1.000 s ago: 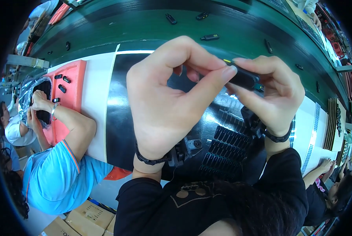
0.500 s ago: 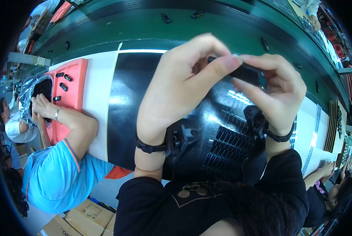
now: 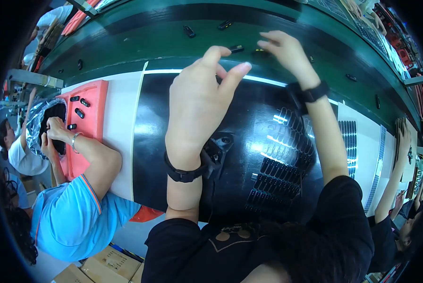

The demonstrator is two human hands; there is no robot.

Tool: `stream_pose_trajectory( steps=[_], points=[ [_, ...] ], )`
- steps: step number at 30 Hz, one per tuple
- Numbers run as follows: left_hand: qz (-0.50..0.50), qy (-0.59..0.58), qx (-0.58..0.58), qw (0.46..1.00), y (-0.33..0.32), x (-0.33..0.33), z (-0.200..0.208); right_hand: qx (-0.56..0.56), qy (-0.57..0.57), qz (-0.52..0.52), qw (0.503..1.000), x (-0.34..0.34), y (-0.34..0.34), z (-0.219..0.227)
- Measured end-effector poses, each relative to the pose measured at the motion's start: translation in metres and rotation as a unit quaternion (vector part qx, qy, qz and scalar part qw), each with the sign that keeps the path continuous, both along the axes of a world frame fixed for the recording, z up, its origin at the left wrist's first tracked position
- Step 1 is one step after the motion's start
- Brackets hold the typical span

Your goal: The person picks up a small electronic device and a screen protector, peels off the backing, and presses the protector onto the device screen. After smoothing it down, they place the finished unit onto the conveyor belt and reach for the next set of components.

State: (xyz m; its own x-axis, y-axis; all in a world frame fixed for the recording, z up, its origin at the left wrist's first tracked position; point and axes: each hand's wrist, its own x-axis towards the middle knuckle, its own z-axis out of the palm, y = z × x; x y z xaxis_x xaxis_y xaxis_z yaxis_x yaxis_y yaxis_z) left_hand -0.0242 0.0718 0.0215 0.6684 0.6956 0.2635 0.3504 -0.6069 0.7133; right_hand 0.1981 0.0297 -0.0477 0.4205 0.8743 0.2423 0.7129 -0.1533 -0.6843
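Note:
My left hand (image 3: pixel 195 101) is raised over the far part of the black work mat (image 3: pixel 159 104), thumb and index finger apart. Just past its index fingertip, a small black device (image 3: pixel 237 48) lies on the green conveyor belt (image 3: pixel 140 40); whether they touch I cannot tell. Out over the belt is my right hand (image 3: pixel 287 51), its fingers stretched out and slightly blurred. Near those fingertips is another small dark piece with a yellow mark (image 3: pixel 258 50). Neither hand visibly holds anything. Black straps with dark attachments circle both wrists.
Sheets of black oval stickers (image 3: pixel 277 181) lie on the mat's right half. More black devices (image 3: pixel 189 31) ride the belt. At left, a co-worker in a blue shirt (image 3: pixel 70 214) reaches into a plastic-lined bag beside a pink foam tray (image 3: pixel 100 104). Cardboard boxes (image 3: pixel 110 264) stand below.
The small black device held between both hands has left them. My right hand has swung forward and left over the belt; my left hand's fingers have spread. Belt devices have shifted left.

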Motion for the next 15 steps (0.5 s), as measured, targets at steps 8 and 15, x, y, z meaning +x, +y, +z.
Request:
stream_pose_trajectory(
  steps=[8,15],
  points=[
    [-0.108,0.059,0.047,0.991,-0.019,0.000,-0.002,-0.316,-0.093,0.029,0.944,-0.018,0.086,-0.037],
    [-0.200,0.066,0.022,0.977,-0.038,0.009,-0.009,-0.077,0.118,0.147,0.979,-0.020,0.010,0.070]
  ],
)
